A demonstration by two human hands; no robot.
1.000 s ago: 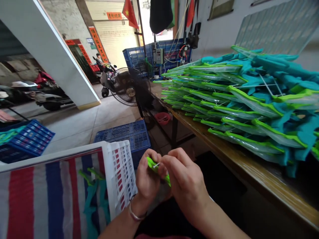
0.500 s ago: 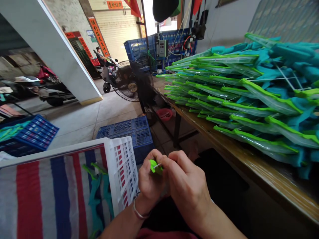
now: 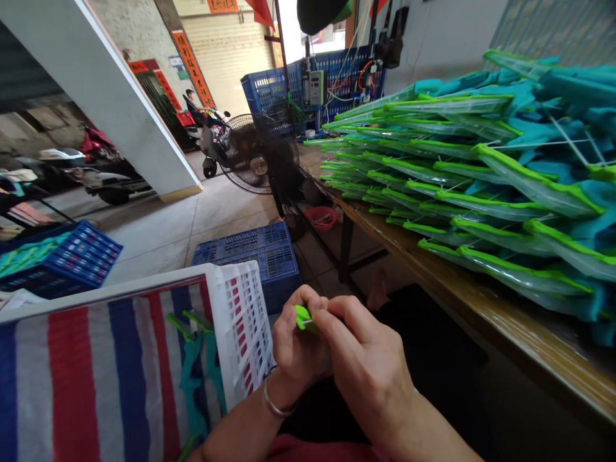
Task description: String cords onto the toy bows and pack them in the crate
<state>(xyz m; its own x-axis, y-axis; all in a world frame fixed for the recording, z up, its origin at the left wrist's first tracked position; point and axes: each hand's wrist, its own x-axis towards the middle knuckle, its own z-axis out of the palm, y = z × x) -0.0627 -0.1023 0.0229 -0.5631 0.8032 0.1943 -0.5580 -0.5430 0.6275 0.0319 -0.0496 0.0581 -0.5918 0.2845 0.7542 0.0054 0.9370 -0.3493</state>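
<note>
My left hand, with a bracelet on the wrist, is closed around a small bright green foam piece. My right hand pinches a thin white stick that meets the green piece. Both hands are held together low in front of me, just right of the white plastic crate. Most of the green piece is hidden inside the fingers.
The white crate is lined with striped red, white and blue cloth and holds teal and green pieces. A wooden bench on the right carries a big pile of green and teal foam parts. Blue crates and a fan stand on the floor ahead.
The green piece has slid further into my left hand, so less of it shows. Both hands shifted slightly right and down in view as my head turned.
</note>
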